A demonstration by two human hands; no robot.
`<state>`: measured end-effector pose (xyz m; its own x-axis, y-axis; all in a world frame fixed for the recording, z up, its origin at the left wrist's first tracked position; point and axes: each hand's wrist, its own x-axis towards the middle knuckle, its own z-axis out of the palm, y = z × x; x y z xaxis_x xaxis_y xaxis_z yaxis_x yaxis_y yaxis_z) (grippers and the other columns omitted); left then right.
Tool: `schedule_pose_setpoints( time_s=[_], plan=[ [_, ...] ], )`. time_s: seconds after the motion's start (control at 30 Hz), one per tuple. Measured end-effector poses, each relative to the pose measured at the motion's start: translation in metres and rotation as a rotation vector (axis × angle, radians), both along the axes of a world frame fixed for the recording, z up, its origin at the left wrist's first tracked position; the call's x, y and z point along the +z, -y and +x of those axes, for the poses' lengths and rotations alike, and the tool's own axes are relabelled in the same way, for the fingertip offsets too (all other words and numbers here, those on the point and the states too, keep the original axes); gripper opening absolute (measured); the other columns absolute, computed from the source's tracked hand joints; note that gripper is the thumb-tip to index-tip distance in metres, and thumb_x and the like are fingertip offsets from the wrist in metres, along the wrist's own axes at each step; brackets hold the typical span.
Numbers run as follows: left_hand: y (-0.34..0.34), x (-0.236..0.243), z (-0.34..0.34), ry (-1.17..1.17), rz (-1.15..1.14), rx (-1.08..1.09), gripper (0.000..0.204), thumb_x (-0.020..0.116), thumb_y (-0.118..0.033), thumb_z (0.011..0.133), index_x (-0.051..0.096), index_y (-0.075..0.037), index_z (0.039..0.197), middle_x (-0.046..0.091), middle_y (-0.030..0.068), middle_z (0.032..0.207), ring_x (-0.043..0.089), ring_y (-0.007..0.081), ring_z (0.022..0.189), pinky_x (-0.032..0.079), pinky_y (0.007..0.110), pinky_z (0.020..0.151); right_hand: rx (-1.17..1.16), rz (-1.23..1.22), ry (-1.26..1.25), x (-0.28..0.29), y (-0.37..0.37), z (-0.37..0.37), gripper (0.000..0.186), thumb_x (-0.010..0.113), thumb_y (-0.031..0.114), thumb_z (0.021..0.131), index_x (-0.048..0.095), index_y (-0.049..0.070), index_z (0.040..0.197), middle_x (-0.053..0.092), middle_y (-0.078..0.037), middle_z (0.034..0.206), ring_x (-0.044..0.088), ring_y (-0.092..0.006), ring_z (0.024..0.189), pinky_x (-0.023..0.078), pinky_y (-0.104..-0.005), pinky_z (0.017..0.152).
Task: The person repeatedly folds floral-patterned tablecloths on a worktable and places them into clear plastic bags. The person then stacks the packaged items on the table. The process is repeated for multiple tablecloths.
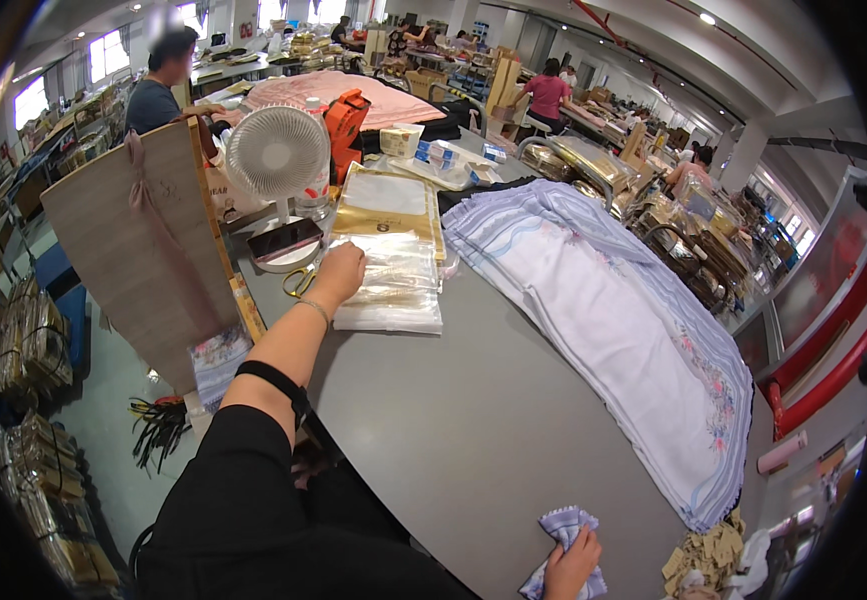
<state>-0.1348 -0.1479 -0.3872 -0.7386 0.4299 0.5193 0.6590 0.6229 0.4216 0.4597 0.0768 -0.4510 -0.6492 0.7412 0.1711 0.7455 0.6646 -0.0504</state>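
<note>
Very little lettering is sharp enough to read in full. Near the left edge of the grey table point(473, 400), the gold-trimmed packet point(345, 215), just beyond the clear packets point(393, 312), carries a dark emblem with a small line of print, too fine to make out. Past that edge, behind the fan point(277, 150), a pale bag point(225, 192) bears large dark capitals, partly hidden, above a small printed figure. Toward the far edge, blue-and-white boxes point(437, 153) on a tray point(445, 178) show printed panels, illegible here. The upright board point(138, 240) alongside the left edge has faint dark scribbles, also unreadable.
</note>
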Motion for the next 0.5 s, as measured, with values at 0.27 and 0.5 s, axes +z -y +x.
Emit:
schedule_pose_setpoints(
  time_s=[0.27, 0.5],
  plan=[
    [-0.061, -0.030, 0.227, -0.101, -0.598, -0.913, 0.011, 0.056, -0.008, 0.075, 0.061, -0.001, 0.081, 0.062, 0.0153, 0.089, 0.062, 0.0319, 0.084, 0.051, 0.041, 0.076, 0.095, -0.069, -0.040, 0.007, 0.005, -0.012, 0.060, 0.061, 0.023, 0.084, 0.043, -0.003, 0.135, 0.052, -0.026, 0.124, 0.047, -0.0408, 0.114, 0.038, -0.0483, 0.100],
    [-0.116, -0.054, 0.339, 0.108, -0.495, -1.295, 0.016, 0.053, -0.019, 0.084, 0.060, -0.004, 0.086, 0.060, 0.0131, 0.087, 0.062, 0.0333, 0.082, 0.051, 0.042, 0.072, 0.305, -0.557, -0.421, 0.024, 0.017, -0.068, 0.048, 0.062, 0.015, 0.080, 0.052, -0.007, 0.122, 0.057, -0.026, 0.115, 0.055, -0.0437, 0.101, 0.044, -0.0468, 0.090]
  ],
)
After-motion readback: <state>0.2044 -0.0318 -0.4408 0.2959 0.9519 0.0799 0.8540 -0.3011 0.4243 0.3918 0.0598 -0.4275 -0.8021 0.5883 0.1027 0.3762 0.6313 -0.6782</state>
